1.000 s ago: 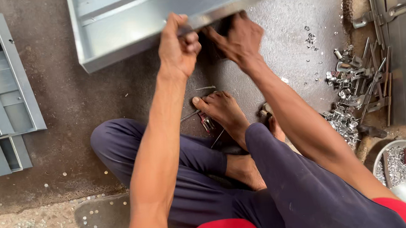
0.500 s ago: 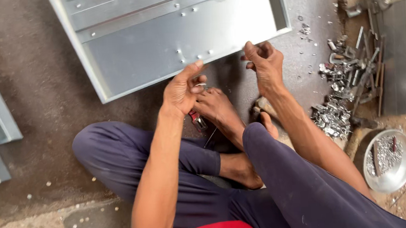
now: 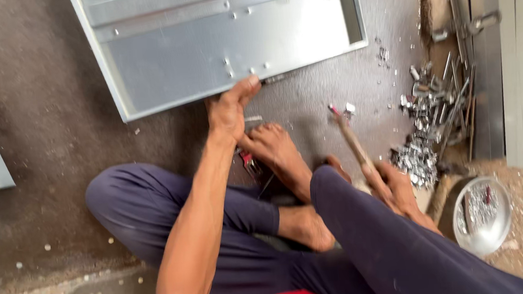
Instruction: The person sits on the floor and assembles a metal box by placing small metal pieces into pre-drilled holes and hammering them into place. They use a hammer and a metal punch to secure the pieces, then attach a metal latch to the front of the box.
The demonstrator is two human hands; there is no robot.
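A: Head view: which step is in hand?
B: A fastening step, by judgement. The grey sheet-metal panel (image 3: 224, 45), flat on the floor ahead, is steadied at its near edge by the left hand (image 3: 229, 109), fingers pressed together on it. The right hand (image 3: 399, 189) is clamped on a hammer (image 3: 352, 140).
A: Next move?
B: A square, aimed blow is called for.

left hand (image 3: 229, 109) outstretched, fingers pressed forward; right hand (image 3: 396, 186) fisted, low beside the knee
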